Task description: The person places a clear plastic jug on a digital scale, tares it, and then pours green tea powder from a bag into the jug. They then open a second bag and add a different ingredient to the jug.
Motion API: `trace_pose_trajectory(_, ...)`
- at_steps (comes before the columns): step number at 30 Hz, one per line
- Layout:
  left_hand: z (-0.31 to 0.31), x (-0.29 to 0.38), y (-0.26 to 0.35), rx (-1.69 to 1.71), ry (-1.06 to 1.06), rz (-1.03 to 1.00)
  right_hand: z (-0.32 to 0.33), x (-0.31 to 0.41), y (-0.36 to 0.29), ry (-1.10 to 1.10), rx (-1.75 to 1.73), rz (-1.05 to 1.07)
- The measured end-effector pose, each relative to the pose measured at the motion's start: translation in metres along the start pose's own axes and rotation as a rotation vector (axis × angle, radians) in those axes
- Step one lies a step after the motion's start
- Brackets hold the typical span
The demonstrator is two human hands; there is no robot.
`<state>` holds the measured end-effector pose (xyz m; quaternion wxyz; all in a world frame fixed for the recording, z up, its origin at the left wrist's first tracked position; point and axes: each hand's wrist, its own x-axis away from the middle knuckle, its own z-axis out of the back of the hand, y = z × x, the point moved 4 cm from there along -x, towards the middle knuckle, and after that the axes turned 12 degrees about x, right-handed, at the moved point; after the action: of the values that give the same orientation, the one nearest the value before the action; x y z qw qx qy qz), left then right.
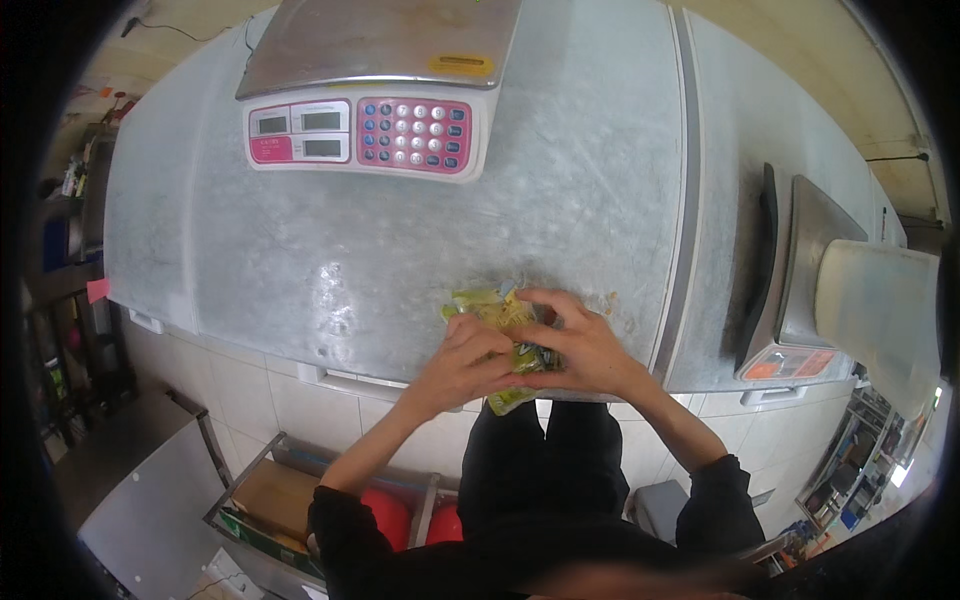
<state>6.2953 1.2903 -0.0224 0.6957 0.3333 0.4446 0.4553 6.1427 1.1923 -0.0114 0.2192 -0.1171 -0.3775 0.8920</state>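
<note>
A green and yellow plastic packet (pixel 491 306) lies at the front edge of the metal-topped table (pixel 405 232), its lower end sticking out past the edge. My left hand (pixel 469 360) grips the packet from the left, fingers curled. From the right, my right hand (pixel 581 337) holds it, the index finger and thumb spread over its surface. Both hands are close together, and their fingers hide part of the packet. Its contents cannot be made out.
Beyond my hands stands a digital scale (pixel 360 135) with a pink keypad. A second scale (pixel 810 285) at the right bears a translucent plastic container (pixel 874 300). A cardboard box (pixel 276 491) and red objects (pixel 386 514) sit low at the left. Small brown crumbs (pixel 611 300) lie right of my hands.
</note>
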Motion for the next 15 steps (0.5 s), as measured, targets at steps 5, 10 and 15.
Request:
trace_pose_trajectory(5, -0.002, -0.009, -0.001, 0.114, 0.088, 0.182, -0.012, 0.009, 0.001, -0.018, 0.127, 0.253)
trace_pose_trajectory(10, -0.009, -0.009, -0.002, 0.245, 0.181, 0.187, -0.014, 0.009, -0.016, -0.040, 0.156, 0.444)
trace_pose_trajectory(15, 0.000, -0.009, -0.004, 0.181, 0.184, 0.100, -0.010, 0.016, -0.008, -0.038, 0.292, 0.427)
